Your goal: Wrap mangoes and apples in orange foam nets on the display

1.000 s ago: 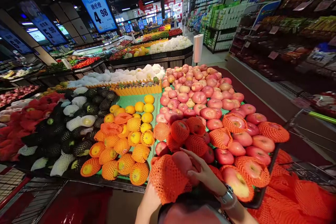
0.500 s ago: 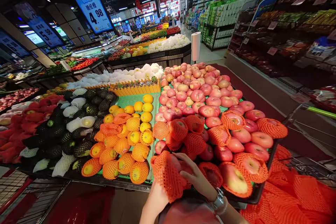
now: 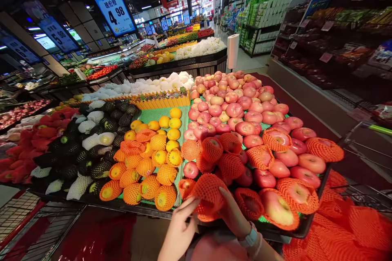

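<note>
Low in front of me, both hands hold an apple in an orange foam net (image 3: 210, 193) at the near edge of the apple display. My left hand (image 3: 181, 222) is closed, its fingertips at the net's left side. Around the right side curl the fingers of my right hand (image 3: 234, 212), which has a watch on its wrist. The net covers nearly all of the fruit. Close by lie other netted apples (image 3: 212, 149) and bare red apples (image 3: 265, 178). A smaller netted apple (image 3: 186, 187) sits just behind my left fingers.
To the left are oranges (image 3: 165, 197), partly netted, and dark avocados (image 3: 101, 169), some in white nets. Loose orange nets (image 3: 352, 228) are heaped at the lower right. A cart (image 3: 39, 228) stands lower left, and snack shelves (image 3: 330, 49) line the right.
The net was spread over my left hand with the apple partly in it. Now it is around the apple, and my left hand has come out to grip its side.
</note>
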The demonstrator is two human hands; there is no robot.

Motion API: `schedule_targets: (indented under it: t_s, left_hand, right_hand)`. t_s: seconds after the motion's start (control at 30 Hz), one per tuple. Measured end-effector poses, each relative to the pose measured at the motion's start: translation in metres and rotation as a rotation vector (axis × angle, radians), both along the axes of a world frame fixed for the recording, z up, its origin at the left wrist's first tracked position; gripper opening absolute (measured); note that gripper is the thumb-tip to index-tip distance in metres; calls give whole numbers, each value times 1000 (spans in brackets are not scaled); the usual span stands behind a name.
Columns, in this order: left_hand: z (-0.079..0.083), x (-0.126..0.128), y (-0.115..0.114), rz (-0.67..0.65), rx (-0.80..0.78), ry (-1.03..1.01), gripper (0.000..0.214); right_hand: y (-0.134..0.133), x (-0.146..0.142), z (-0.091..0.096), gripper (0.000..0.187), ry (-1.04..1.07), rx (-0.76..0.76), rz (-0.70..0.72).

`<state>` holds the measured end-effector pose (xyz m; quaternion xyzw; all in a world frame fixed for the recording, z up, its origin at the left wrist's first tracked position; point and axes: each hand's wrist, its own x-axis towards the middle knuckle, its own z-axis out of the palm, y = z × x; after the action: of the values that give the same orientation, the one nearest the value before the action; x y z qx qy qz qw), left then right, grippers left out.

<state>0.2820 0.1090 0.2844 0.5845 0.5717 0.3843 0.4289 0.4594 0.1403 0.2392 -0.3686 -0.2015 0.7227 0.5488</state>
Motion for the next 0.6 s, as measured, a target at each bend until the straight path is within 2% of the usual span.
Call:
schedule_targets:
  t_s: [0.1,0.13,0.17,0.23,0.3,0.43,0.53,0.6]
  left_hand:
    - [-13,-9,-9,408,129,-307,29]
    - [-20,-5,-9,484,125,-441,42]
    - [-27,1,-9,494,75,-572,57]
    - [-38,17,-8,390,-95,-766,78]
    - [-46,30,-6,353,-200,-864,78]
    - [-58,32,-6,546,-307,-926,54]
    - [-69,24,-8,668,-362,-908,52]
    - [-75,22,-9,711,-353,-870,58]
  right_hand:
    - [2,3,-4,62,-122,33,-32]
    - [1,2,-5,62,-185,77,-16]
    - [0,0,-6,61,-251,132,8]
    - [-4,-7,-5,56,-363,260,58]
    - [-9,-16,-1,51,-445,387,115]
    - [-15,-26,11,31,-704,602,181]
    - [-13,-26,9,15,-941,765,127]
    - [-13,-25,3,8,-1007,857,117]
